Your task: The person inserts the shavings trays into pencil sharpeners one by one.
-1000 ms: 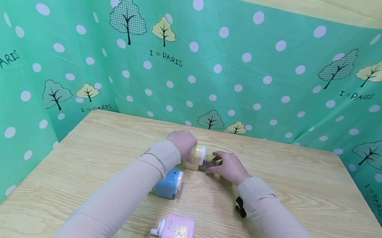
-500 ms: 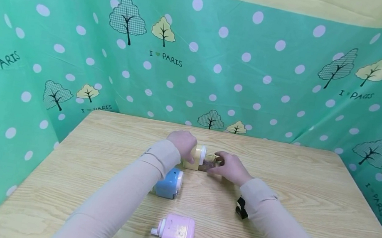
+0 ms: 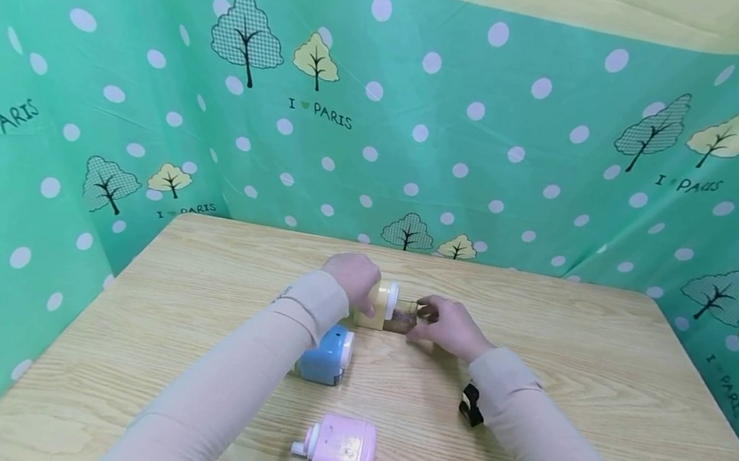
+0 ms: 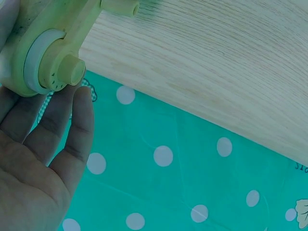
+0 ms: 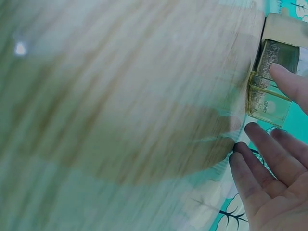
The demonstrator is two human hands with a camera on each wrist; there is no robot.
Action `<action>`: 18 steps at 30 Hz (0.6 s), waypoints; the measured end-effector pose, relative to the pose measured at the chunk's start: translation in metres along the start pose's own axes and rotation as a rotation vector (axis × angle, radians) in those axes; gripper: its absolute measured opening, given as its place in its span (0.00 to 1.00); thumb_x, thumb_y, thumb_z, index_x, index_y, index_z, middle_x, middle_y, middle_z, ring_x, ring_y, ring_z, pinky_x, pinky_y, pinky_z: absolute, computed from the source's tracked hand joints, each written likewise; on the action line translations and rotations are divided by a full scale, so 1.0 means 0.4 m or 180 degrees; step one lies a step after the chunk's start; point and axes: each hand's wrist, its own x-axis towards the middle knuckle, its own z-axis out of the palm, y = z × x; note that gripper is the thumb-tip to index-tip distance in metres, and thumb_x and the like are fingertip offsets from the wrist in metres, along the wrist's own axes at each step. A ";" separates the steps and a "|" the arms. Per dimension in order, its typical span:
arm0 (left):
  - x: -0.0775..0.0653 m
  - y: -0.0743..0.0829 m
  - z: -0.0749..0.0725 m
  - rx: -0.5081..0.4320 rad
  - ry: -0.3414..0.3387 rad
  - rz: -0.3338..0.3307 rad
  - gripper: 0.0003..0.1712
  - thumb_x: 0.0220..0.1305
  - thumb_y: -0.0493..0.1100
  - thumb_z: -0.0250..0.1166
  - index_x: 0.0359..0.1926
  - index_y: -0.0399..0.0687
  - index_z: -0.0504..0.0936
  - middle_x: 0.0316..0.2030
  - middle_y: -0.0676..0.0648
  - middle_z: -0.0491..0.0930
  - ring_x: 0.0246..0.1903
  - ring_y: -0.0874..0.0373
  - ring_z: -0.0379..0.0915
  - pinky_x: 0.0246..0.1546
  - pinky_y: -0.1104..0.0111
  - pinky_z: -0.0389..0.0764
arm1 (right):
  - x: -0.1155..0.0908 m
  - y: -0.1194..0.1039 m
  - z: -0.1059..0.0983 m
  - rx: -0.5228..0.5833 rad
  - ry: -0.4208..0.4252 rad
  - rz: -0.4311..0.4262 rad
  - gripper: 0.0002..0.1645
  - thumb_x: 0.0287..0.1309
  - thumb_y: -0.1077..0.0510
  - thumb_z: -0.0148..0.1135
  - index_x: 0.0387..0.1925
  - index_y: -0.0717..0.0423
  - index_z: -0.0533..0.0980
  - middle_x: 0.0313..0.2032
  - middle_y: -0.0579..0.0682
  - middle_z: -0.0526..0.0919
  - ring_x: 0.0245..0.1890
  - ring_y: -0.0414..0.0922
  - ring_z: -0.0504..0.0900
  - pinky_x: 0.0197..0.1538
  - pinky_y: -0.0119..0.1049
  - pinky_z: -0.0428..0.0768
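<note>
My left hand (image 3: pixel 351 280) grips a yellow pencil sharpener (image 3: pixel 379 314) near the back of the table. In the left wrist view the sharpener (image 4: pixel 53 57) shows its crank and round dial, with the fingers curled along its side. To its right, my right hand (image 3: pixel 449 327) pinches the end of a clear shavings drawer (image 3: pixel 402 319), which sticks out of the sharpener's body. Dark shavings lie inside the drawer (image 5: pixel 272 82), seen in the right wrist view with the thumb against it. My right hand's other fingers are spread below.
A blue pencil sharpener (image 3: pixel 324 357) stands beside the left forearm, partly covered by it. Closer in sits a pink pencil sharpener (image 3: pixel 342 454), its crank pointing left. A black device (image 3: pixel 472 405) is at the right wrist. Green dotted cloth (image 3: pixel 420 149) hangs behind the wooden table (image 3: pixel 581 323).
My right hand has shifted slightly to the right, and more of the clear drawer shows outside the yellow sharpener. The left hand has stayed in place.
</note>
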 end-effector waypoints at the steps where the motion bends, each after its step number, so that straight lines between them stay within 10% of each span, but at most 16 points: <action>1: 0.001 0.000 0.000 0.0008 0.0001 0.0004 0.23 0.47 0.60 0.75 0.38 0.50 0.87 0.34 0.53 0.86 0.32 0.58 0.79 0.41 0.65 0.84 | 0.000 0.000 0.000 0.0010 0.0000 0.0000 0.44 0.45 0.55 0.76 0.64 0.69 0.73 0.57 0.65 0.82 0.57 0.60 0.79 0.65 0.55 0.73; 18: -0.003 0.003 -0.003 0.0025 -0.0033 -0.0007 0.26 0.46 0.61 0.75 0.41 0.49 0.87 0.34 0.53 0.85 0.33 0.59 0.79 0.40 0.66 0.83 | 0.005 -0.001 0.004 -0.0017 0.0010 -0.0120 0.38 0.48 0.57 0.75 0.61 0.67 0.75 0.54 0.63 0.84 0.54 0.58 0.81 0.62 0.54 0.76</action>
